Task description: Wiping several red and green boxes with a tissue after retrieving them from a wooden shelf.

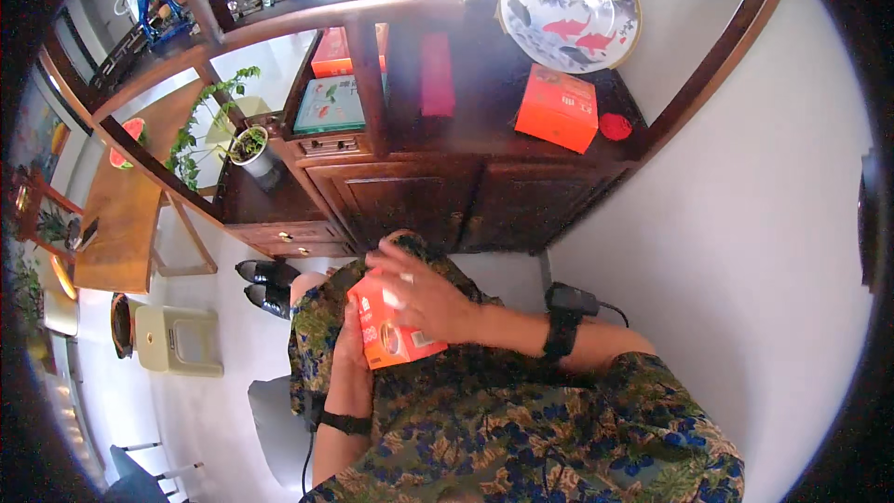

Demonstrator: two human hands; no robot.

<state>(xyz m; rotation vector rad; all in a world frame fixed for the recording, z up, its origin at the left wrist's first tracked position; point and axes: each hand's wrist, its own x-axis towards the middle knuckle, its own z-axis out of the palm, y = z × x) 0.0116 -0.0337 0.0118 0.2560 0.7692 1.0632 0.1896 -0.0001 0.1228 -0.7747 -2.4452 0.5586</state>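
An orange-red cardboard box with printed writing and a picture of a bowl is held tilted above my lap. My left hand grips its left side, fingers partly hidden behind it. Across the upper right part of the box lies my right hand, its fingers stretched out and blurred. A small white patch shows beneath those fingers; whether it is paper or print is unclear. I cannot tell if the right hand presses on the box or hovers just over it.
Before me stands a dark wooden cabinet. It bears another orange-red box, a round red object, a decorated plate, a pink-red strip and a teal box. Leftward are a potted plant, black shoes and a stool.
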